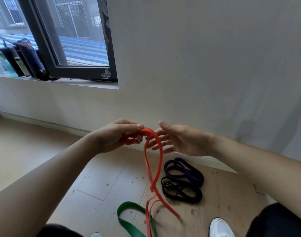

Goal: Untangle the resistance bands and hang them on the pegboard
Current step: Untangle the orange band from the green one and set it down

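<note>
A green band (129, 221) lies on the floor (98, 182) nearest, black band (182, 190) and purple band (185, 170) beyond. The left hand (115, 134) grips the hanging red band (155, 161); the right hand (177, 141) is open beside it. No readable writing.

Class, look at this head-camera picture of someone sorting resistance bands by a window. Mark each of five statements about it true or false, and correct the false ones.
1. The left hand grips the flat red rubber band. True.
2. The right hand is closed in a fist around that band. False: its fingers are spread open beside the band.
3. The wide green rubber band hangs on a pegboard. False: it lies on the floor; no pegboard is visible.
4. The coiled purple band lies on the floor near the wall. True.
5. The coiled black band lies beside the purple one. True.
</note>
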